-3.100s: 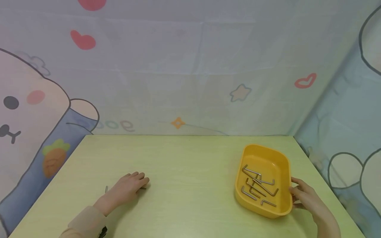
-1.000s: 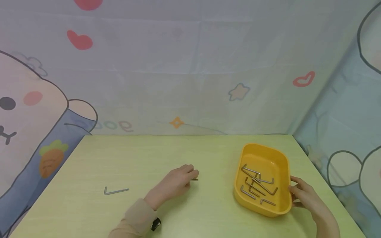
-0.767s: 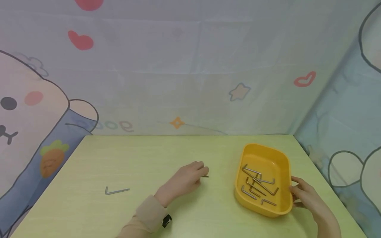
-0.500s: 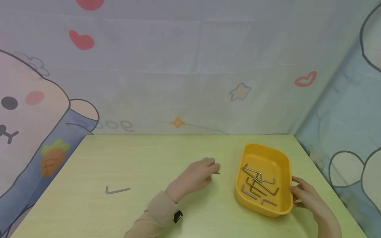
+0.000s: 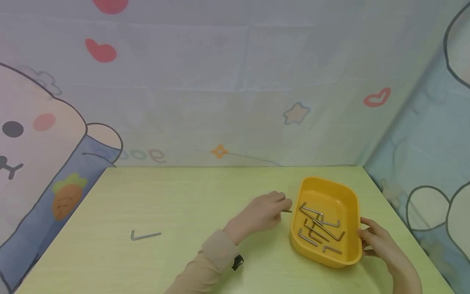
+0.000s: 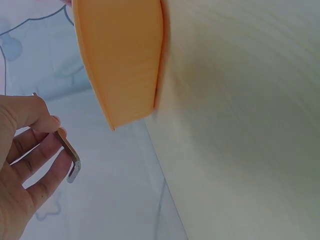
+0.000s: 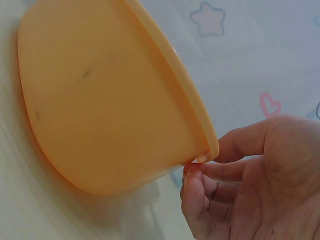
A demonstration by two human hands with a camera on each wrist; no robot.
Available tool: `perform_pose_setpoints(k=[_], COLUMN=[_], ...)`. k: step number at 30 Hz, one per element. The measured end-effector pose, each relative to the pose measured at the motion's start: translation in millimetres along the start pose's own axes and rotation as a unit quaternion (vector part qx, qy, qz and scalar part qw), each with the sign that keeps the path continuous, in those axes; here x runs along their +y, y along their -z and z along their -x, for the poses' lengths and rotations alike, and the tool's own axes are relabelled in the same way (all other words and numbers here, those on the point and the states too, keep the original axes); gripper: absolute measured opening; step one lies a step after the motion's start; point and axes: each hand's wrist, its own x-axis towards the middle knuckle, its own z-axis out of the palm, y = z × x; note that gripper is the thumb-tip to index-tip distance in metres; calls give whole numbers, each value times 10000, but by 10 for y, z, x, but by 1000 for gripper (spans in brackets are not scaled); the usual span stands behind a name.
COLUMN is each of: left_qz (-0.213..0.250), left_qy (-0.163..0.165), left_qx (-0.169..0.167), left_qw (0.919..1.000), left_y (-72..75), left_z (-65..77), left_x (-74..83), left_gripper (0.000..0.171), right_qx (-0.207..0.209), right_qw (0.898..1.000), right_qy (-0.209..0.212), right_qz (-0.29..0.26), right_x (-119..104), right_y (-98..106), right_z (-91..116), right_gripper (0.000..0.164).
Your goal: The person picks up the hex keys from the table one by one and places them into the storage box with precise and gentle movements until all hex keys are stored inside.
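Note:
My left hand (image 5: 260,213) pinches a metal hex key (image 6: 67,146) between thumb and fingers. In the left wrist view the key's bent end sticks out past the fingers. This hand is just left of a yellow plastic bin (image 5: 318,259), level with its rim. Several hex keys (image 5: 327,231) lie crosswise on the bin's floor. At the bin's right side, my right hand (image 5: 382,246) grips the rim. The right wrist view shows its thumb and fingertips (image 7: 192,170) at the lip.
Another hex key (image 5: 146,236) lies at the left of the pale wooden table (image 5: 205,188). A printed cloth backdrop (image 5: 198,81) rises behind the table's far edge and along its sides.
My left hand has moved right across the table with a hex key, from the left side to beside the bin. The hex key left lying there has come into full view. My right hand stays at the rim.

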Motion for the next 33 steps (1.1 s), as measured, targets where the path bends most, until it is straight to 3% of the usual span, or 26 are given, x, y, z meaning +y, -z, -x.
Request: perform_pose_setpoints(k=[7, 14, 22, 33], left_qz=[-50, -94, -337, -380], left_qy=[-189, -607, -1063, -1357], left_qx=[-259, -363, -736, -1175], left_qw=[9995, 9975, 9910, 9830], left_y=[-15, -30, -115, -190], left_z=[-155, -272, -428, -592], left_x=[108, 238, 401, 509], left_gripper=[29, 30, 30, 35], right_qx=[-11, -11, 4, 10], right_qw=[10000, 10000, 10000, 10000], right_qy=[-16, -1, 47, 86], right_qz=[-18, -39, -33, 10], right_x=[4, 0, -33, -29], right_y=[6, 2, -16, -6], right_z=[1, 11, 11, 17], right_gripper=[60, 60, 59, 59])
